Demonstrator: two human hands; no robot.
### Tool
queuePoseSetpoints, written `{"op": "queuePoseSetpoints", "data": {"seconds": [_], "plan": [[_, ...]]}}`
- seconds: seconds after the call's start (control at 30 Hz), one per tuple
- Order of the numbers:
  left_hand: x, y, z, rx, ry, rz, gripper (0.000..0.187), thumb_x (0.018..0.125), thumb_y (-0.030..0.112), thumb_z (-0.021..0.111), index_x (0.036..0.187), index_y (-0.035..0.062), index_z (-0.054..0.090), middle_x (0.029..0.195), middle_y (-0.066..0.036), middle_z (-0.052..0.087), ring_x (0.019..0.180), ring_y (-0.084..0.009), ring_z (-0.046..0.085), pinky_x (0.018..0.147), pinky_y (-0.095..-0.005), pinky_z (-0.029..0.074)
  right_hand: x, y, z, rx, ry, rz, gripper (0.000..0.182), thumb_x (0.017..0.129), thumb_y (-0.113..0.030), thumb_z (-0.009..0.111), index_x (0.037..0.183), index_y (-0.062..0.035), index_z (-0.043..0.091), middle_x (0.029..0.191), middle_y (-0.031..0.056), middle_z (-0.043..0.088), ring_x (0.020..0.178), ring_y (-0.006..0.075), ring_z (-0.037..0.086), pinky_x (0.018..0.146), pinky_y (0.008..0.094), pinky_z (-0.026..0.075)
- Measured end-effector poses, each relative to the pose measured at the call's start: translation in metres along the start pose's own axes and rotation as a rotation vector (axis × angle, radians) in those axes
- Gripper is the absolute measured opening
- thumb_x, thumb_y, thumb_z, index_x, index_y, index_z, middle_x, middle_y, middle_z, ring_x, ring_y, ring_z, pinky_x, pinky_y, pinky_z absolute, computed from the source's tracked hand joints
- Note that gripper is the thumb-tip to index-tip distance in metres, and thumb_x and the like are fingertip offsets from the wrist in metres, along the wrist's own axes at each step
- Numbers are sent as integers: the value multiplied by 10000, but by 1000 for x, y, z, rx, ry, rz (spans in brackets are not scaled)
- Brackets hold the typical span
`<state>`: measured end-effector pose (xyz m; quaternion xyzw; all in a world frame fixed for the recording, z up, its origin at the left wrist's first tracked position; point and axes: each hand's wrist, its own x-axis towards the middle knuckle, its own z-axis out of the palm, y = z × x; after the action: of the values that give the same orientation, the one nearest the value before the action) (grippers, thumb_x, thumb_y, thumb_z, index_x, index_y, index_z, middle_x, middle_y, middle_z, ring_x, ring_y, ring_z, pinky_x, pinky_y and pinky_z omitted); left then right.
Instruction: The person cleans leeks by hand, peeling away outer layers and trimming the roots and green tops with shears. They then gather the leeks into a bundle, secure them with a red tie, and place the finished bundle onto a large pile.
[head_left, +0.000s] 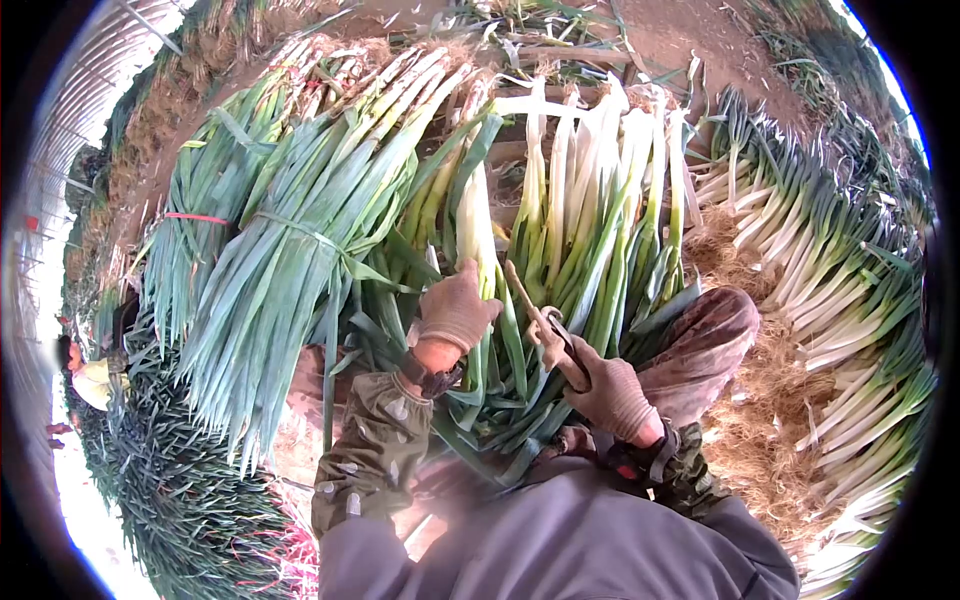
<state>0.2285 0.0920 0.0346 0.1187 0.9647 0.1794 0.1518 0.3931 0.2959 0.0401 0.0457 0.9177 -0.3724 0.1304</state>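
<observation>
My left hand (455, 308), in a tan knit glove, is closed around the lower white and green part of a leek (474, 222) that points away from me. My right hand (612, 398), gloved the same way, grips a rusty shears-like tool (545, 332) with a long thin end aimed up and left, close beside that leek. Just past the tool lies a row of peeled leeks (590, 190), white ends away from me and green leaves toward my lap. More leafy leeks (430, 200) with untrimmed roots lie left of my left hand.
Tied leek bundles (300, 235) are heaped at the left, one with a red band (196, 217). Rows of leeks (800, 260) with pale roots (760, 400) line the right. Another person (92, 380) is at the far left, near red and white strings (285, 560).
</observation>
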Motion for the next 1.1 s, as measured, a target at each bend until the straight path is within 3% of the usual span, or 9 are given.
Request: {"op": "queuePoseSetpoints", "data": {"seconds": [0.17, 0.33, 0.47, 0.63, 0.73, 0.77, 0.8, 0.93, 1.1], "plan": [[-4, 3, 3, -89, -14, -12, 557, 694, 349, 796, 1096, 39, 565, 888, -237, 686, 861, -441, 672, 774, -503, 522, 22, 10, 12, 55, 110, -35, 502, 856, -204, 643, 1325, -105, 494, 793, 261, 659, 759, 459, 660, 679, 547, 521], [0, -8, 14, -308, -20, 46, 568, 710, 340, 798, 1129, 21, 585, 924, -237, 704, 894, -442, 679, 821, -465, 531, 88, 6, 6, 106, 168, -37, 479, 815, -195, 661, 1275, -106, 556, 833, 268, 664, 813, 459, 655, 713, 523, 517], [0, -15, 20, -661, -104, -26, 536, 716, 190, 842, 1144, -26, 604, 988, -149, 711, 910, -246, 683, 841, -354, 524, 138, 0, -3, 15, 139, -43, 428, 785, -202, 673, 1190, -85, 601, 862, 268, 665, 857, 467, 643, 745, 513, 506], [-2, -22, 22, -914, -197, -60, 487, 755, 93, 830, 1169, -38, 608, 1069, -95, 694, 953, -169, 638, 874, -309, 507, 160, -3, -11, 22, 107, -18, 365, 763, -224, 696, 1063, -49, 585, 884, 256, 660, 901, 449, 639, 788, 497, 504], [-1, -28, 27, -1088, -214, -40, 493, 762, 119, 835, 1167, -57, 614, 1054, -94, 698, 919, -157, 645, 840, -303, 518, 137, -6, -10, 121, 107, -68, 367, 774, -209, 690, 1085, -47, 583, 874, 257, 656, 873, 457, 635, 766, 490, 505], [-1, -30, 28, -1157, -212, -33, 499, 762, 138, 839, 1159, -67, 616, 1039, -97, 702, 897, -153, 650, 820, -303, 525, 127, -8, -13, 94, 21, -43, 453, 811, -207, 707, 1222, -71, 574, 916, 246, 693, 920, 422, 677, 843, 488, 520], [-2, -31, 29, -1187, -214, -25, 499, 766, 141, 839, 1163, -65, 616, 1036, -94, 701, 897, -149, 649, 814, -300, 527, 115, 0, -3, 169, 112, -132, 471, 792, -173, 674, 1242, -77, 573, 861, 275, 640, 825, 466, 636, 703, 477, 500], [-4, -26, 22, -1260, -304, -41, 484, 804, 131, 817, 1199, -51, 606, 1065, -87, 690, 921, -137, 642, 820, -285, 524, 56, 4, -2, 77, 28, -95, 567, 780, -157, 682, 1326, -96, 542, 813, 263, 627, 789, 451, 641, 671, 477, 506], [0, -27, 37, -1262, -338, -65, 491, 819, 89, 797, 1244, -38, 588, 1113, -83, 681, 980, -136, 628, 874, -282, 498, 60, 3, -2, 75, 46, -142, 505, 817, -161, 671, 1285, -62, 509, 804, 246, 669, 748, 443, 672, 697, 504, 544]]}}
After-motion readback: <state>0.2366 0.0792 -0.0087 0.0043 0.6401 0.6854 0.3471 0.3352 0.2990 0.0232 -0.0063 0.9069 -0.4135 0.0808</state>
